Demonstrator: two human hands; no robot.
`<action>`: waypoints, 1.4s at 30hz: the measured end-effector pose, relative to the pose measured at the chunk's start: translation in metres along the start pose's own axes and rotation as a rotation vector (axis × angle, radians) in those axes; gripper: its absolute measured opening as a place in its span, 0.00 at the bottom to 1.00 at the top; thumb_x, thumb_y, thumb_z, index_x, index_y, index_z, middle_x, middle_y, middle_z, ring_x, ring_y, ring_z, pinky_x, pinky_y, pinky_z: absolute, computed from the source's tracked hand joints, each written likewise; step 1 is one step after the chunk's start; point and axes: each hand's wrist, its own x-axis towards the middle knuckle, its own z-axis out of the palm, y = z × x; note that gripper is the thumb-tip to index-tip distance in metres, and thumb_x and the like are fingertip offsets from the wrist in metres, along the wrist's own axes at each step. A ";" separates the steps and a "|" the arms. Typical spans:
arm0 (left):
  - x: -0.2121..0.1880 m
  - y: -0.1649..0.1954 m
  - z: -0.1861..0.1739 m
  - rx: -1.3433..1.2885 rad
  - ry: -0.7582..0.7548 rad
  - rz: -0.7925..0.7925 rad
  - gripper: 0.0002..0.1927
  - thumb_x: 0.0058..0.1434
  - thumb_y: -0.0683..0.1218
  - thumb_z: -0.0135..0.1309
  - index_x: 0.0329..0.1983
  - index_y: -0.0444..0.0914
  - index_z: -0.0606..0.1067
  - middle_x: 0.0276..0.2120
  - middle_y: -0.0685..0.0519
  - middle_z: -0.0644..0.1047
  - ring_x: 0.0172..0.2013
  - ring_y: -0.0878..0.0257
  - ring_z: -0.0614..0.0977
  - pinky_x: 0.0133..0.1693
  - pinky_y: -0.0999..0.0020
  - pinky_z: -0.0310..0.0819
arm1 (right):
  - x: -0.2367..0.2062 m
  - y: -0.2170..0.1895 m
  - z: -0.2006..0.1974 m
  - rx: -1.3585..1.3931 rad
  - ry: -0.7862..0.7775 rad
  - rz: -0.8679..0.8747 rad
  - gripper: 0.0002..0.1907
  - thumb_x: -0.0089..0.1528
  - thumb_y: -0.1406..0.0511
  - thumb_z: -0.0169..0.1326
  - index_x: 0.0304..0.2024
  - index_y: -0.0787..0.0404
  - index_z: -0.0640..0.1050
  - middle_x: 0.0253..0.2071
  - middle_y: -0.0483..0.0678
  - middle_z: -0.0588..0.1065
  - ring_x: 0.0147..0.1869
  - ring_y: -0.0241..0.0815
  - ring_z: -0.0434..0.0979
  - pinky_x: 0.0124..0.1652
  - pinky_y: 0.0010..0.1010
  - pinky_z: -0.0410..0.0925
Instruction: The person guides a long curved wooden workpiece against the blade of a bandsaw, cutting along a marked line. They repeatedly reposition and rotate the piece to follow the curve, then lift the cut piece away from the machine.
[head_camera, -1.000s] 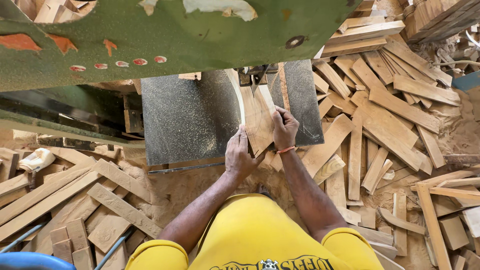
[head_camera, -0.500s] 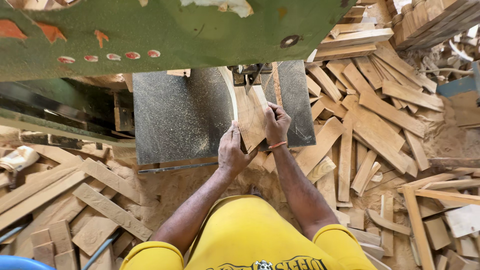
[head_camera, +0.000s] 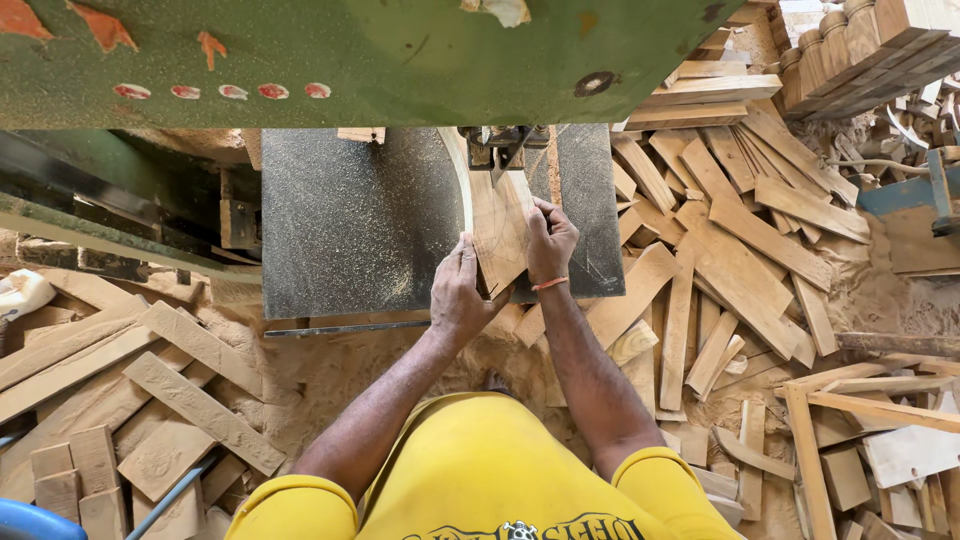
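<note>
Wood piece: pale, flat, curved along its left edge, with faint pencilled lines on its face; lying flat on the dark, sawdust-speckled worktop of a green band saw, far end right at the blade guide. Thin curved strip already parted along the left edge, just beside the piece.

Left hand: palm down at the near left corner of the piece, fingers spread and pointing forward, fingertips pressing on the wood, wrist over the worktop's near edge. Right hand: fingers curled over the right edge of the piece, thumb on top, orange band at the wrist. Hands apart, one on each side, both bearing down on the same piece; neither closed fully round it. Both forearms stretched forward from a yellow shirt, elbows bent slightly outward.

No real containers in view. Sawdust-covered floor on both sides strewn with offcuts: long flat slats heaped to the right of the worktop, blocks and boards to the left. Turned wooden spindles stacked at the upper right. Blue rounded rim at the lower left corner, contents hidden.
</note>
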 end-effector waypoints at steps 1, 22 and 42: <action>0.001 0.000 0.000 0.000 0.001 -0.005 0.56 0.49 0.57 0.72 0.68 0.17 0.59 0.60 0.24 0.69 0.61 0.37 0.73 0.62 0.50 0.67 | 0.001 0.000 0.000 -0.021 0.003 -0.014 0.12 0.66 0.69 0.56 0.48 0.72 0.82 0.29 0.36 0.74 0.28 0.22 0.64 0.27 0.17 0.57; 0.015 -0.003 0.005 0.001 0.020 -0.011 0.57 0.53 0.60 0.70 0.69 0.17 0.57 0.61 0.24 0.68 0.61 0.36 0.73 0.62 0.48 0.66 | 0.019 -0.004 0.009 -0.094 -0.003 -0.082 0.12 0.64 0.69 0.55 0.45 0.71 0.83 0.37 0.42 0.79 0.36 0.25 0.72 0.36 0.18 0.66; 0.028 -0.004 0.009 -0.016 0.021 -0.049 0.57 0.49 0.57 0.72 0.69 0.17 0.57 0.61 0.23 0.68 0.61 0.35 0.72 0.62 0.48 0.67 | 0.032 -0.009 0.018 -0.077 -0.008 -0.080 0.12 0.64 0.69 0.56 0.45 0.71 0.84 0.37 0.44 0.80 0.37 0.27 0.74 0.37 0.19 0.68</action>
